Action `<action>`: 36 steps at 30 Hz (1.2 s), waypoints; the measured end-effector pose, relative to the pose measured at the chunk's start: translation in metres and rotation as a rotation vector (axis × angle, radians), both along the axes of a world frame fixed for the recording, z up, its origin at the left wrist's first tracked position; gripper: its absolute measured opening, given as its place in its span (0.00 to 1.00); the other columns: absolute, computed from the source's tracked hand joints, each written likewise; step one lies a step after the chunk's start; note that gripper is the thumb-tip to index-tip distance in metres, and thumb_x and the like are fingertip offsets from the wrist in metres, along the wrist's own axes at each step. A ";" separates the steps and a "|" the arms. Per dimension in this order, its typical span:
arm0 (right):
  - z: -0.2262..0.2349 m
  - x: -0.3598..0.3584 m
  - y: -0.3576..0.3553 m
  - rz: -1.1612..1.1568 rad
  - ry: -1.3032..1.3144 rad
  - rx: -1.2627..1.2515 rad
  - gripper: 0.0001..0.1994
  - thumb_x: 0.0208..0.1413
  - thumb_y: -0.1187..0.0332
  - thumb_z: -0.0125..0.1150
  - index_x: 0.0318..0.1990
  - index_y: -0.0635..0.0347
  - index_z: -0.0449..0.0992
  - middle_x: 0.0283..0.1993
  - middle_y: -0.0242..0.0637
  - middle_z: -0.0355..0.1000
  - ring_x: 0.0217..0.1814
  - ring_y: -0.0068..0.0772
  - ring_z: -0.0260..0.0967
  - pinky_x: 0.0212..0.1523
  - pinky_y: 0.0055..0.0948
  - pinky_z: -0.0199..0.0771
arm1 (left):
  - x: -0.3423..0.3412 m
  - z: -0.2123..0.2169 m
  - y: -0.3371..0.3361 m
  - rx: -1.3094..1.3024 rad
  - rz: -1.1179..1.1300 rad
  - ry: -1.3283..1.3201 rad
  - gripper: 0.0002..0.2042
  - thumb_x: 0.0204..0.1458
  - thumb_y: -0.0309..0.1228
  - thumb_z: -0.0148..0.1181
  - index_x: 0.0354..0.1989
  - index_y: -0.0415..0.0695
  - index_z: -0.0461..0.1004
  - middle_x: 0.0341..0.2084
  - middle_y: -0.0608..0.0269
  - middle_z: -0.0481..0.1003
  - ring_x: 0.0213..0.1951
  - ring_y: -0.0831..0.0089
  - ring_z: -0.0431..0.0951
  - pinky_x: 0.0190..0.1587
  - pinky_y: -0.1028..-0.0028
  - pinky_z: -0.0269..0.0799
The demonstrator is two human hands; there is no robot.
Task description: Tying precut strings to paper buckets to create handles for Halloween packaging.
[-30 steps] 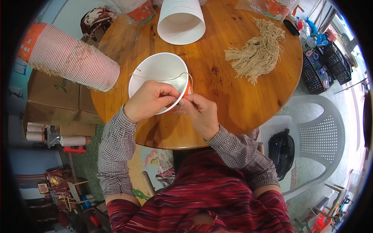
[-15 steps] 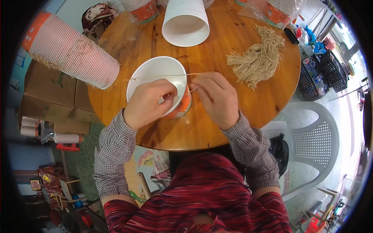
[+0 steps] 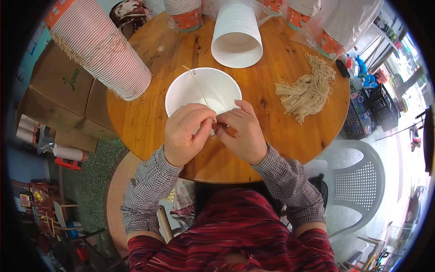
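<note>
A white paper bucket (image 3: 181,88) stands on the table in front of me, its open mouth up. A thin piece of string (image 3: 199,88) runs from the far rim across the mouth to my fingers at the near rim. My left hand (image 3: 186,133) is closed in a pinch on the string beside the near rim. Meeting it fingertip to fingertip, my right hand (image 3: 242,131) also pinches the string, with one finger raised. The fingers partly hide the near rim and the string's end.
A hank of beige strings (image 3: 308,90) lies right on the wooden table (image 3: 290,138). Behind the bucket, a white bucket stack (image 3: 238,47) lies on its side. A tall bucket stack (image 3: 104,50) leans at left, strings hanging on it. Bagged stacks (image 3: 340,31) stand behind; a plastic chair (image 3: 358,181) stands right.
My right hand has moved left and in to meet my left hand at the near rim. The string now slants from the far rim toward me. The whole view has shifted somewhat.
</note>
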State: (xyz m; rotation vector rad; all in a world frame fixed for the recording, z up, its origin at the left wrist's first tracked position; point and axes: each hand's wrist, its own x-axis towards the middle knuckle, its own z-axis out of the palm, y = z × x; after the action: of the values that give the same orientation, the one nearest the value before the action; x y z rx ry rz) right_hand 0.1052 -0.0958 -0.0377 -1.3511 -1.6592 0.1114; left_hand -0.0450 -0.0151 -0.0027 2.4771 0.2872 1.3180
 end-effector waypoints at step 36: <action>0.017 -0.007 0.011 -0.015 0.272 -0.087 0.02 0.50 0.77 0.59 0.31 0.64 0.72 0.28 0.36 0.71 0.32 0.25 0.71 0.33 0.24 0.74 | -0.007 -0.023 -0.010 -0.379 0.133 0.028 0.03 0.44 0.26 0.65 0.27 0.43 0.77 0.14 0.70 0.71 0.21 0.77 0.69 0.43 0.72 0.61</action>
State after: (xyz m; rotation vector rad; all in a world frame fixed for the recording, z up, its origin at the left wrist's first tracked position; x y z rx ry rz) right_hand 0.0983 -0.0845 -0.0211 -1.3478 -1.4284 0.3470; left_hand -0.0524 -0.0252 -0.0253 2.1877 0.6541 1.1528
